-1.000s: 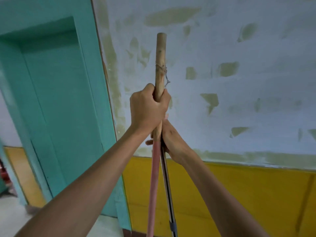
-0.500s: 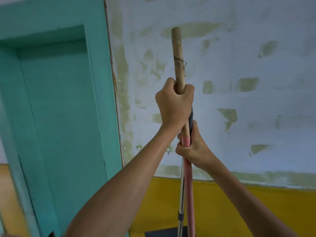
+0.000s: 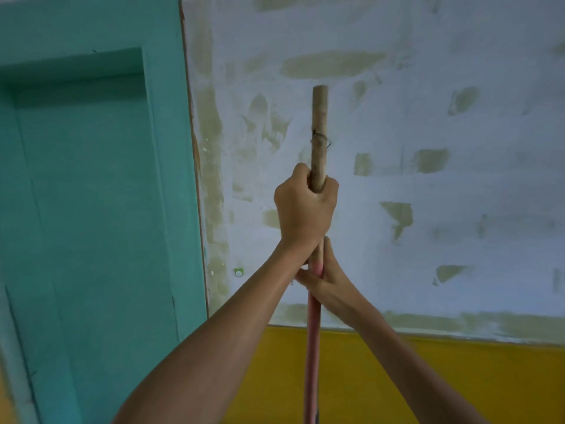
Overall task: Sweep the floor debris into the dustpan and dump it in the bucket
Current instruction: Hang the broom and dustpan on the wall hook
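Observation:
The broom handle [image 3: 319, 117] stands upright in front of me, bare wood at the top and pink [image 3: 312, 347] lower down, with a bit of wire tied round the wood. My left hand [image 3: 305, 209] is shut around the wooden part. Just below it, my right hand [image 3: 328, 284] grips where the pink sleeve begins. A thin dark sliver of a second pole [image 3: 318, 415] shows behind the pink handle at the bottom edge. The broom head, the dustpan, the bucket and the floor debris are out of view.
A white wall with patchy greenish spots [image 3: 428, 194] is straight ahead, with a yellow band [image 3: 443, 377] along its lower part. A teal door and frame [image 3: 91, 209] fill the left side, close to my left arm.
The view has swung from the door toward the wall. The metal pole that stood beside the pink handle is now almost hidden behind it. Both hands keep their grip.

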